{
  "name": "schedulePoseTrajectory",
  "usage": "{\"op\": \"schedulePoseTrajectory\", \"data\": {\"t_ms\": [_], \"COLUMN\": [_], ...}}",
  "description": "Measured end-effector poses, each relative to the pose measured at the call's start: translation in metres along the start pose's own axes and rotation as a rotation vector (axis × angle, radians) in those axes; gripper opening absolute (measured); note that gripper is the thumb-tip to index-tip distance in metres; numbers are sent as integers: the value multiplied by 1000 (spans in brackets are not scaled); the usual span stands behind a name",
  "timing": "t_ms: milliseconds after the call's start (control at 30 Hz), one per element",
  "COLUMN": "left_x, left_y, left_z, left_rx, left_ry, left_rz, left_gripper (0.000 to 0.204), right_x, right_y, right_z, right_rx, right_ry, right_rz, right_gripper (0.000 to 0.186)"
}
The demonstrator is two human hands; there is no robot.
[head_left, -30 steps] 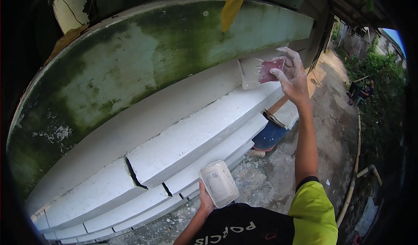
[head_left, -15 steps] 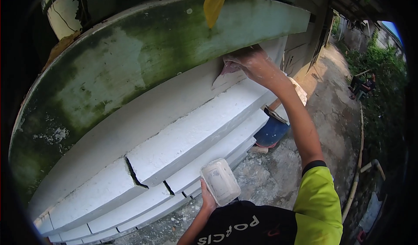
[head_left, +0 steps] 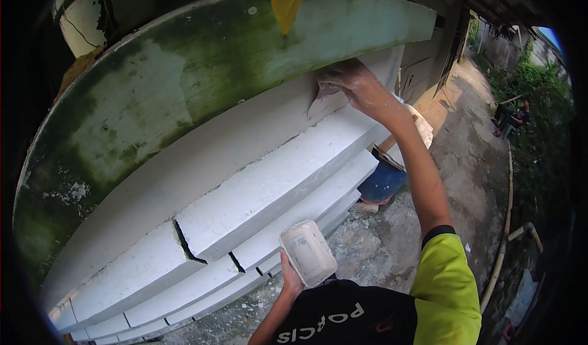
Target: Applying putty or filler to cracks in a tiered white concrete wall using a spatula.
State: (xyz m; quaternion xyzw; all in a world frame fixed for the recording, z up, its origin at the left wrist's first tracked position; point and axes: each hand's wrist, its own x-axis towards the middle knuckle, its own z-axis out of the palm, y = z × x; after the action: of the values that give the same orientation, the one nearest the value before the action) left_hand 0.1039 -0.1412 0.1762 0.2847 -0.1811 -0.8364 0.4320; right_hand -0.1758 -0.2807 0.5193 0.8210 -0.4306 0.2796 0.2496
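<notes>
My right hand, smeared with white paste, reaches up under the overhanging green slab. Its fingers are closed on a thin pinkish scraper, whose edge lies against the pale wall strip. Part of the scraper is hidden by the fingers. Low in front of my body, my left hand grips a shallow rectangular plastic tub by its side. The tub is coated with whitish residue. Between the hands run the stepped white blocks, with dark gaps at some joints.
A blue bucket stands on the rough concrete floor, beyond the blocks' right end. A yellow hanging piece dips in front of the slab. Down the path at far right sits a person; a bamboo pole lies along the edge.
My right hand and the scraper have shifted slightly to the right along the wall strip. My left hand still holds the tub in nearly the same place.
</notes>
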Motion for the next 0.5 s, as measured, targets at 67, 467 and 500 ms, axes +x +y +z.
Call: {"op": "schedulePoseTrajectory", "data": {"t_ms": [67,467,500], "left_x": [3,9,9], "left_y": [-4,-10,-10], "left_z": [-9,-18,-17], "left_rx": [-43,-96,-97], "left_ry": [-14,-56,-40], "left_rz": [-13,-32,-35], "left_gripper": [71,72,72], "right_x": [-4,-17,-20], "right_y": [6,36,40], "right_z": [-9,-12,-18], "right_rx": [65,1,-43], "right_ry": [66,135,242], "right_rz": [77,104,168], "right_gripper": [33,26,32]}}
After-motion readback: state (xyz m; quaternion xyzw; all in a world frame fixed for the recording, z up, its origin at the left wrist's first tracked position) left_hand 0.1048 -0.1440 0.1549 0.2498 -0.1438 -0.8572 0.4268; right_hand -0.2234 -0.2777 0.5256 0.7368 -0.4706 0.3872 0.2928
